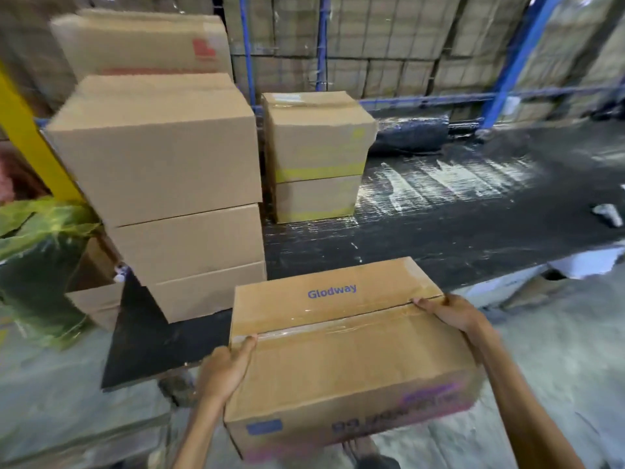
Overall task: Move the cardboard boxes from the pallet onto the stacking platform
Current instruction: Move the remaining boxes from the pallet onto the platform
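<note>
Box (pixel 338 350): held in front of the body, just short of the platform, long axis running hand to hand.
Left hand (pixel 226 370): clasps the near-left end.
Right hand (pixel 449 313): fingers hooked over the far-right end.
Platform (pixel 456 225): straight ahead, black-wrapped (bare patch right of the tall stack (pixel 162 170)).
Next move: probably a push forward, both hands sharing it.

Seen from our head cam: our L hand (pixel 226 370) and R hand (pixel 446 313), both bare. Behind each wrist, L forearm (pixel 199 431) and R forearm (pixel 521 394) run bare to the frame edge. Below & btwn the hands, toes of our foot (pixel 358 446), blurred, w/ a dark shape just under it; footwear can't be told.
</note>
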Available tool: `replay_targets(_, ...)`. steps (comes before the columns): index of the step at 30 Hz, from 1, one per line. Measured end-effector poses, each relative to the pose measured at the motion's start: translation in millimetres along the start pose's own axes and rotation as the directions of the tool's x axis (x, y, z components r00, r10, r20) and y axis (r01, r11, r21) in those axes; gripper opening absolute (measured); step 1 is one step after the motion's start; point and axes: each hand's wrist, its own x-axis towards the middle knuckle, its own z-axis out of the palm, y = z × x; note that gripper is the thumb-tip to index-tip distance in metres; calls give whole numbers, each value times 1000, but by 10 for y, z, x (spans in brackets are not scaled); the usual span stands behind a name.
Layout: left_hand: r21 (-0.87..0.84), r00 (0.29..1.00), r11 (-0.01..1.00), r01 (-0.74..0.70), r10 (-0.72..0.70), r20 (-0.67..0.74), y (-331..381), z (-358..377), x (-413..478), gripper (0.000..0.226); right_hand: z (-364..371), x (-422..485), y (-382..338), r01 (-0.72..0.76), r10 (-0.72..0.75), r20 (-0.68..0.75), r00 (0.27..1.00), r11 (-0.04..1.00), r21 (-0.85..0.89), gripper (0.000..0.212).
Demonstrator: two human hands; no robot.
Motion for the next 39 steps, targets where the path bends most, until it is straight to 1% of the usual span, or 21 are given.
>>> replay_targets(3,35,999,999,36,-37,19,625,641,467,62,-495,917,-2,-3,4,42,999,1000,-22,84)
replay_targets(5,76,997,994,78,-80,21,933,925,755,68,-743,1413,-48,23,-21,53,998,999,-29,79)
replay_targets(7,82,993,991,107,-111,39,1230,1119,961,72,-915,1801,-88,50,-48,54,997,998,-37,76)
replay_targets(9,15,993,993,120,-120,19,1551,1289,1201,71,-1037,2235,-173,71,-71,42,997,997,-12,78)
replay_targets(12,-64,991,990,127,-129,-21,1911,1473,1582,63,-1096,2810,-333,89,-90,38,995,996,31,73)
replay_targets(15,-120,983,979,164,-173,-67,2187,1585,1982,60,-1093,3330,-499,96,-100,55,993,993,67,80)
replay_targets(18,-199,973,964,179,-203,-110,2353,1693,2352,57,-1036,3831,-613,112,-118,65,991,990,90,82)
replay_targets(20,-246,966,948,201,-233,-107,2392,1737,2569,59,-966,4110,-663,122,-129,63,990,987,100,83)
replay_targets(23,-320,955,917,236,-280,-97,2348,1811,2821,65,-842,4404,-672,124,-128,54,990,989,84,79)
replay_targets(24,-372,955,900,228,-281,-95,2337,1837,2862,63,-807,4465,-668,126,-129,49,990,990,67,78)
replay_targets(26,-461,961,863,207,-267,-70,2325,1863,2870,52,-771,4506,-660,139,-139,35,990,990,9,76)
replay_targets(28,-509,969,838,194,-243,-32,2330,1838,2824,44,-767,4474,-645,168,-167,22,986,986,-22,79)
replay_targets(29,-517,971,834,193,-239,-22,2333,1818,2781,44,-767,4435,-632,189,-188,13,982,981,-50,81)
replay_targets(31,-517,975,841,161,-218,-51,2292,1793,2680,48,-716,4317,-582,252,-260,-43,965,958,-137,86)
replay_targets(33,-489,976,864,120,-192,-99,2234,1782,2506,53,-580,4081,-539,330,-357,-125,926,924,-193,83)
replay_targets(35,-483,981,873,72,-150,-125,2122,1765,2201,54,-352,3668,-540,437,-478,-147,866,866,-244,80)
replay_targets(37,-450,981,892,44,-123,-149,1941,1772,1897,53,-70,3136,-577,557,-595,-94,798,788,-262,79)
replay_targets(39,-401,978,915,44,-122,-171,1705,1752,1604,51,263,2567,-642,662,-680,-7,733,715,-224,78)
